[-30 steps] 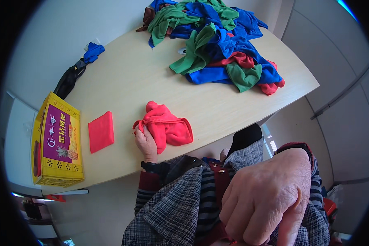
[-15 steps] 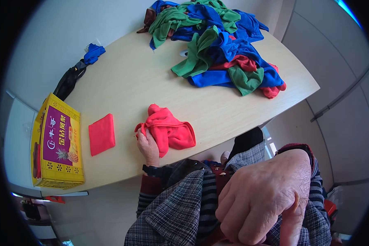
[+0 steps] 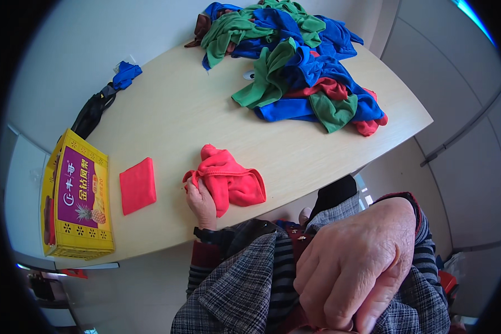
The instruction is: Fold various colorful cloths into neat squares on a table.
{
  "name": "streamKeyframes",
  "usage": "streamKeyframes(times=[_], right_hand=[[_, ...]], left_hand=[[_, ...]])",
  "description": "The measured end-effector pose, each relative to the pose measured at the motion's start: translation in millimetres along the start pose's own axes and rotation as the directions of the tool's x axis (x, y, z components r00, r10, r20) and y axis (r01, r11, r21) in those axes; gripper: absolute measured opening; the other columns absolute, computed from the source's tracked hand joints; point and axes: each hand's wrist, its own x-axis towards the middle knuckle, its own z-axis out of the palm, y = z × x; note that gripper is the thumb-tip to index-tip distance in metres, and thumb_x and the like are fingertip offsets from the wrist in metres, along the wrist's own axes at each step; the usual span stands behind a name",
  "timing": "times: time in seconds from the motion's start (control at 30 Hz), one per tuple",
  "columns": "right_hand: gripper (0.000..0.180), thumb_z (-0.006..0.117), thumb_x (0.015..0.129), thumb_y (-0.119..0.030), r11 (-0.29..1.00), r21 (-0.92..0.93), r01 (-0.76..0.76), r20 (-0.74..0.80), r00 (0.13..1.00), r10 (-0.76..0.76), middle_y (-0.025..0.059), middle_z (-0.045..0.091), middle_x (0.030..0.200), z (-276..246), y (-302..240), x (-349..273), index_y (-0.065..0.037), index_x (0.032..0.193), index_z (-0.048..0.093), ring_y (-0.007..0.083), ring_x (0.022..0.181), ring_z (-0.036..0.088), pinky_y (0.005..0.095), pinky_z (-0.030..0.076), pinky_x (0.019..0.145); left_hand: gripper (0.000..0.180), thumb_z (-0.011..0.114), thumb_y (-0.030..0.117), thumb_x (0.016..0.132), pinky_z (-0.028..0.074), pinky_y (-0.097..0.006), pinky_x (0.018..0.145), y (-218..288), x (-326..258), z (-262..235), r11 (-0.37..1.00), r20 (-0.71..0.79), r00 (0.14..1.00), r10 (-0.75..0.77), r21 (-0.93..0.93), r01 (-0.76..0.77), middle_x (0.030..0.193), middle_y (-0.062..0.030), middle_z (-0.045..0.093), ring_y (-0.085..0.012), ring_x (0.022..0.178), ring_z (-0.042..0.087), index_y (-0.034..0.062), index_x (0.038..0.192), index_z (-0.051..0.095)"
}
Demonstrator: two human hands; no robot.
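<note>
My left hand point(image 3: 200, 199) rests on the wooden table point(image 3: 172, 117) near its front edge, its fingers gripping the left edge of a crumpled red cloth point(image 3: 231, 179). A folded red cloth point(image 3: 137, 185) lies flat to the left of it. My right hand point(image 3: 353, 267) hangs close to the camera, off the table, fingers curled loosely with nothing visible in them. A large pile of blue, green and red cloths point(image 3: 295, 67) covers the far right part of the table.
A yellow and purple cardboard box point(image 3: 78, 203) sits at the table's left end. A black and blue bundle point(image 3: 103, 103) lies at the far left edge. The table's right corner drops off toward a grey floor.
The view has shifted slightly. My left hand stays on the crumpled red cloth; my right hand stays curled near the camera.
</note>
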Motion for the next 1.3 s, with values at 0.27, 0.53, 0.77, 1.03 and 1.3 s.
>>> streamKeyframes(times=[0.27, 0.53, 0.77, 1.03, 1.3], right_hand=[[0.036, 0.075, 0.093, -0.033, 0.802, -0.294, -0.520, 0.407, 0.691, 0.597, 0.0091, 0.063, 0.073, -25, -28, 21, -0.001, 0.079, 0.067, 0.0265, 0.063, 0.062, 0.0366, 0.047, 0.055], [0.041, 0.078, 0.089, -0.041, 0.997, -0.014, -0.080, 0.042, 0.996, 0.080, 0.0085, 0.062, 0.072, -8, -8, -22, -0.002, 0.078, 0.067, 0.0256, 0.060, 0.060, 0.0356, 0.045, 0.052], [0.042, 0.079, 0.088, -0.041, 0.821, -0.394, -0.413, 0.400, 0.727, 0.558, 0.0080, 0.063, 0.073, -23, -46, 25, -0.002, 0.078, 0.067, 0.0240, 0.064, 0.061, 0.0337, 0.045, 0.053], [0.031, 0.068, 0.099, -0.027, 0.783, -0.480, -0.395, 0.406, 0.691, 0.598, 0.0149, 0.065, 0.092, -37, -48, 10, 0.003, 0.108, 0.067, 0.0276, 0.080, 0.065, 0.0362, 0.054, 0.069], [0.018, 0.071, 0.094, -0.022, -0.370, -0.735, -0.568, -0.678, 0.623, 0.391, 0.0075, 0.067, 0.118, -200, -50, -21, -0.008, 0.105, 0.068, 0.0220, 0.105, 0.065, 0.0359, 0.052, 0.090]], left_hand=[[0.024, 0.054, 0.011, 0.104, 0.053, -0.040, 0.089, -4, -3, -6, 1.000, -0.021, 1.000, 0.001, 0.028, 0.000, 0.111, -0.0206, 0.070, -0.0344, 0.101, 0.068, -0.0019, 0.123, 0.061], [0.025, 0.053, 0.012, 0.104, 0.053, -0.040, 0.089, 4, 0, 3, 1.000, 0.003, 1.000, 0.015, -0.008, -0.015, 0.113, -0.0208, 0.070, -0.0342, 0.101, 0.068, -0.0018, 0.123, 0.061], [0.026, 0.053, 0.013, 0.104, 0.053, -0.040, 0.089, 5, -3, -2, 1.000, -0.005, 1.000, 0.017, 0.013, -0.017, 0.112, -0.0213, 0.070, -0.0342, 0.100, 0.068, -0.0019, 0.124, 0.061], [0.020, 0.054, 0.012, 0.104, 0.052, -0.042, 0.083, 10, -1, 5, 0.998, -0.040, 0.998, 0.058, -0.014, -0.059, 0.105, -0.0224, 0.069, -0.0385, 0.095, 0.067, -0.0018, 0.118, 0.061], [0.023, 0.052, 0.012, 0.105, 0.051, -0.043, 0.085, 2, -1, 1, 0.999, 0.009, 1.000, 0.029, -0.031, -0.029, 0.107, -0.0223, 0.069, -0.0388, 0.097, 0.067, -0.0030, 0.121, 0.059]])
